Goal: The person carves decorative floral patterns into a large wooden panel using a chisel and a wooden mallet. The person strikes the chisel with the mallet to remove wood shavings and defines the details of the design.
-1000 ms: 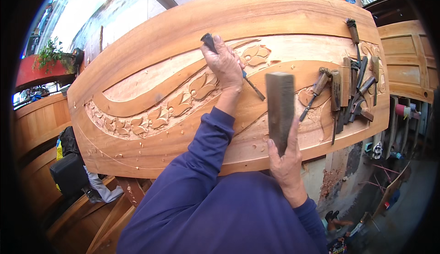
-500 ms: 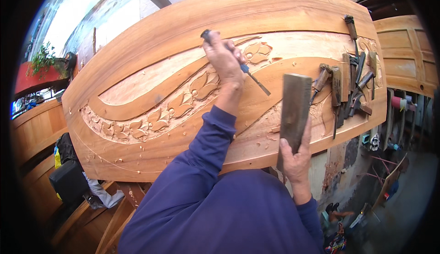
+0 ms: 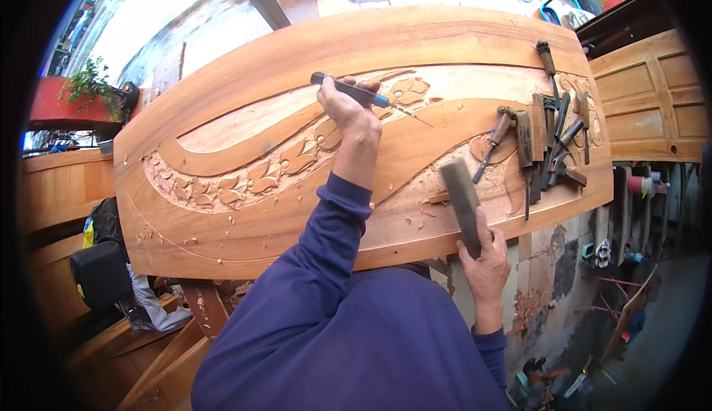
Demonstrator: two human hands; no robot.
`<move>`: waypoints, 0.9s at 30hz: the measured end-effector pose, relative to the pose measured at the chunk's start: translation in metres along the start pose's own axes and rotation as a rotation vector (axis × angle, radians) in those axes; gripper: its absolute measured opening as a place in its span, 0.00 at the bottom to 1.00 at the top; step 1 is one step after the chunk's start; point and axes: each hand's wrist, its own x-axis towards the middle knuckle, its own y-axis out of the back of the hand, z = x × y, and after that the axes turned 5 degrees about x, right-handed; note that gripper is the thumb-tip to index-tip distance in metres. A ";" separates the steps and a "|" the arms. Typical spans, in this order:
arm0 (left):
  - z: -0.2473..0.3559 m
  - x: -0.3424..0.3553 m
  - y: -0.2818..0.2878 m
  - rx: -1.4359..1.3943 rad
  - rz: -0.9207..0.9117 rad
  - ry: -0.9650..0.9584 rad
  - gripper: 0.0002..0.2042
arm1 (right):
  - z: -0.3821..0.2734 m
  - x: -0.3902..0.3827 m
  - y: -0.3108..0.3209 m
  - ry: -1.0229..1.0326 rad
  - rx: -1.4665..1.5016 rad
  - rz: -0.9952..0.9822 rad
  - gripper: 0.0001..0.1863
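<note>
My left hand (image 3: 348, 107) is closed around a chisel with a dark handle and blue band (image 3: 380, 101), its thin blade pointing right above the carved flowers (image 3: 263, 177) of a wooden panel (image 3: 297, 51). My right hand (image 3: 486, 259) grips a long, dark rectangular block (image 3: 460, 194) over the panel's near edge. To the right lies a heap of carving tools (image 3: 564, 133) with worn wooden handles, resting on the carving. Small shavings are scattered over the panel.
A panelled wooden door (image 3: 641, 92) stands at the right, wooden panels (image 3: 63, 188) at the left beside a dark case (image 3: 100, 277). A red planter with greenery (image 3: 74, 99) is at upper left, assorted items and stacked boards at lower right.
My left hand has turned the chisel flatter, its handle end moving down and left. The block in my right hand has dropped lower and tilted, its top leaning left.
</note>
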 end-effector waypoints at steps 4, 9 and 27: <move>0.016 -0.005 0.016 0.001 -0.038 -0.106 0.13 | 0.014 0.003 0.003 0.336 -0.388 0.128 0.45; 0.036 -0.046 0.024 0.066 -0.028 -0.195 0.19 | 0.036 0.000 0.001 0.475 -0.374 0.181 0.43; -0.098 -0.175 -0.049 1.080 -0.655 -0.595 0.23 | 0.091 -0.014 0.018 0.580 -0.285 0.268 0.42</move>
